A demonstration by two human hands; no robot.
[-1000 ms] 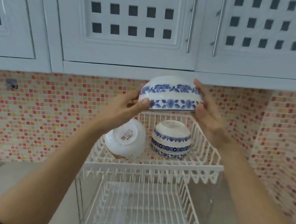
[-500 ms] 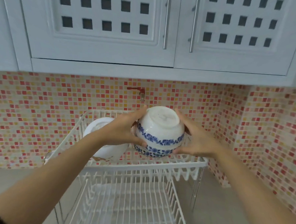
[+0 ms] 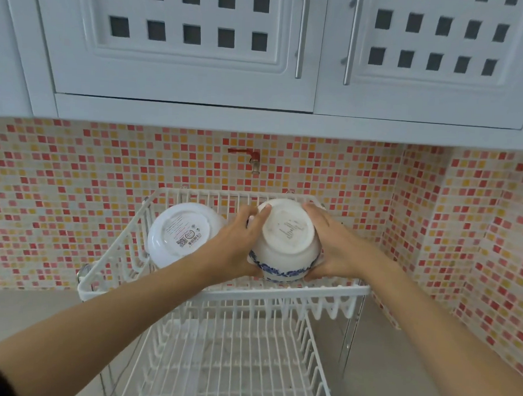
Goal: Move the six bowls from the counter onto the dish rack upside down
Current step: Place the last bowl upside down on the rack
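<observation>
Head camera, looking forward and down, and both hands are up on the top tier of the white wire dish rack (image 3: 285, 293). Left hand (image 3: 239, 245) is spread against the left flank of a blue-patterned bowl (image 3: 285, 247), thumb reaching up beside the foot ring, fingers wrapped around and under the side. Right hand (image 3: 333, 247) mirrors it on the other flank, palm pressed to the wall of the bowl, fingers curled along the far side. So the bowl is clasped between two open palms, upside down, its white base with faint printed marks facing the camera, its blue floral band showing low at the near edge. That rim sits right at the wires of the upper tier; whether it rests fully on them I cannot tell, since the hands cover the contact. It may sit on top of another bowl beneath, but nothing of that shows clearly.

Just left of the left hand, touching or nearly touching its back, a plain white bowl (image 3: 181, 233) leans tilted in the same tier, its base with a printed label and code turned toward the camera.

Below the hands, the rack's lower tier (image 3: 230, 362) runs toward the camera, bare wires. A grey worktop (image 3: 397, 356) lies under and to the right of the forearms. Beyond the hands, a small red tap (image 3: 250, 158) pokes from the mosaic tile wall (image 3: 73, 188), with white cabinets (image 3: 186, 42) above.
</observation>
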